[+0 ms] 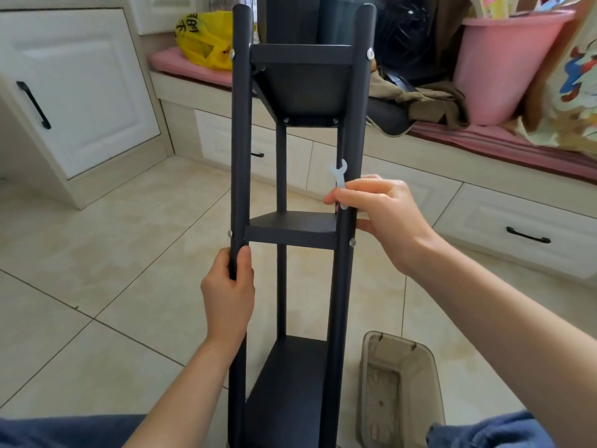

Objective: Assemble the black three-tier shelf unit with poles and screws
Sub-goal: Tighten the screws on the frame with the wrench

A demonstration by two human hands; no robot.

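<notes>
**Shelf unit nearly together, but that little spanner is asking to be dropped**

Between the knees, on the tiled floor (135, 240), the black shelf unit (292, 227) is being held tilted away, all three tiers already sitting between the poles. The front left pole (240, 150) is being wrapped and squeezed by the left hand (227, 295) just below the middle shelf (292, 229). Round the front right pole (350, 189), the right hand (384, 215) is being curled, with a small pale wrench (339, 179) being pinched between the fingertips above that shelf.

Stuff that could be going sideways, by my guess:
- The wrench is being gripped only at its tail while the same hand is being used on the pole, so it's probably being risked to a slip down through the frame.
- The screw (352, 243) by the right pole is being left close under the palm; whether it's fully tightened can't be told.
- The whole frame is being balanced on its low end, so a twist could be getting put into the joints if one hand is loosened.

Around it: a beige tray (400, 383) is being left just beside the base on the right, right where the frame might be laid down. A pink bucket (504, 66) and a yellow bag (206, 40) are being kept on the window bench (484, 137) behind, well apart.
</notes>
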